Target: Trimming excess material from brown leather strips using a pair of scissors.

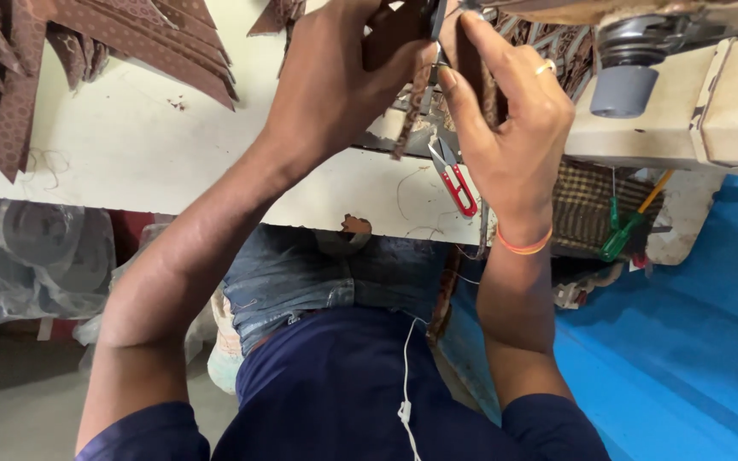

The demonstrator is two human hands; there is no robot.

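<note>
Both hands are raised to the needle area of a cream sewing machine on a white table. My left hand presses and grips a brown patterned fabric strip from the left. My right hand, with a ring and an orange wrist band, pinches the same strip from the right with thumb and forefinger. The needle is mostly hidden between the fingers. Red-handled thread snips lie on the table just below the hands.
A pile of brown patterned fabric pieces covers the table's left end. A woven basket and a green-handled screwdriver sit at the right. Blue sheeting lies lower right, and clear plastic bags lower left.
</note>
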